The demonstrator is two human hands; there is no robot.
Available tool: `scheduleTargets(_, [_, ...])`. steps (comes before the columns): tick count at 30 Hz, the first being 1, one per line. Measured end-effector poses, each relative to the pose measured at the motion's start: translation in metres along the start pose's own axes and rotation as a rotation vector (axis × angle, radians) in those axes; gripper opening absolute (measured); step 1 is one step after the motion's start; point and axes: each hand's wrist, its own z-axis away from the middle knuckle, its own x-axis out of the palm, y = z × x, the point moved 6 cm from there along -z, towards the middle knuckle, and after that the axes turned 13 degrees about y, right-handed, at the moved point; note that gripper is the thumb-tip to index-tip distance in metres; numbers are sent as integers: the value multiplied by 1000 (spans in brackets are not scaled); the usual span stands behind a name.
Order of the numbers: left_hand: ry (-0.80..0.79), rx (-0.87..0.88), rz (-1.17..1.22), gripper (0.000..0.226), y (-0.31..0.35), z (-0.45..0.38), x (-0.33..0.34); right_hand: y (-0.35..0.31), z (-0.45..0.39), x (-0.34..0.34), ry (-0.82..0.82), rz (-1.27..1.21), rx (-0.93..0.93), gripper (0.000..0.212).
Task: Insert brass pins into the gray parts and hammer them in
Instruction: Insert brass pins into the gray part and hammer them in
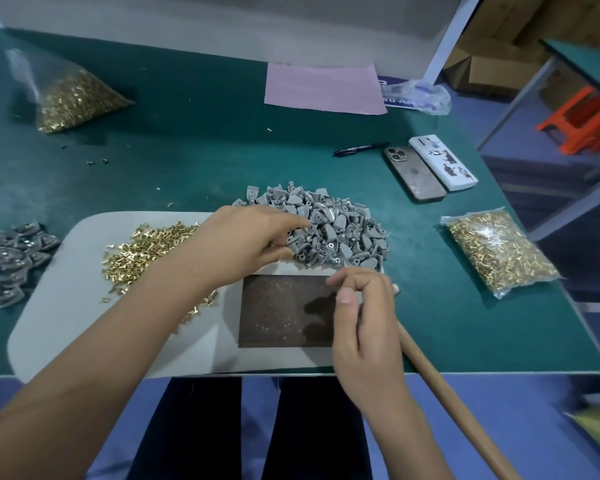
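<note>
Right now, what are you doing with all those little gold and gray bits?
A person sits at a green table putting brass pins into gray parts. The left hand reaches into the pile of gray parts. The right hand pinches something small over a dark metal block; what it holds is too small to tell. Loose brass pins lie on the gray mat. A wooden hammer handle lies by the right wrist, unheld.

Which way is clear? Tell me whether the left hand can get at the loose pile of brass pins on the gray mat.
Probably yes. The left hand reaches over the loose pile of brass pins toward the gray parts; nothing covers the pins.
</note>
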Motion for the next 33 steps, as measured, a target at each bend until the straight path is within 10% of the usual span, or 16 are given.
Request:
scheduleTargets(12, [335, -315, 636, 10, 21, 83, -24, -15, 21, 12, -27, 212, -42, 18])
scheduleTargets(33, [394, -504, 474, 16, 52, 112, -9, -9, 18, -10, 39, 165, -41, 8])
